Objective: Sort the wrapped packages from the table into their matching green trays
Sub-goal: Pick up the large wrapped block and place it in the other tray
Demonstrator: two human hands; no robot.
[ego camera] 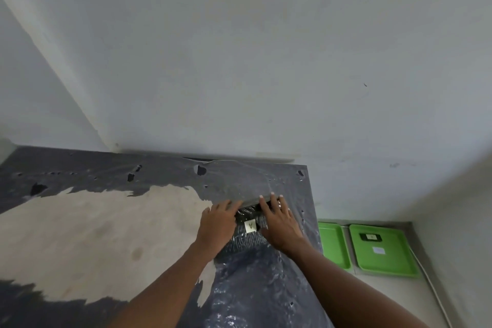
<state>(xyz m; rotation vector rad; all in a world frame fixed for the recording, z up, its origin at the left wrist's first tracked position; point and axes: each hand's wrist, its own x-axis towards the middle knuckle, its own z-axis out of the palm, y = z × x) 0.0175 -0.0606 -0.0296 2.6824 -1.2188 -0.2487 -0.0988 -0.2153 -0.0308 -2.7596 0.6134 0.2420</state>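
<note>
One package already lies in the right tray (386,261) while our hands, left hand (217,224) and right hand (279,224), clasp the package labelled A (250,226) on the surface (106,221).

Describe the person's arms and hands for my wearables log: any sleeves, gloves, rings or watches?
Both forearms are bare as far as the frame shows, with no sleeves in view. The left hand and the right hand wear no gloves, and no watch or bracelet shows at either wrist. The fingers have short, pale nails. A ring cannot be ruled out.

Package (250,226) on table (106,221); trays (383,250) lower right.
</note>
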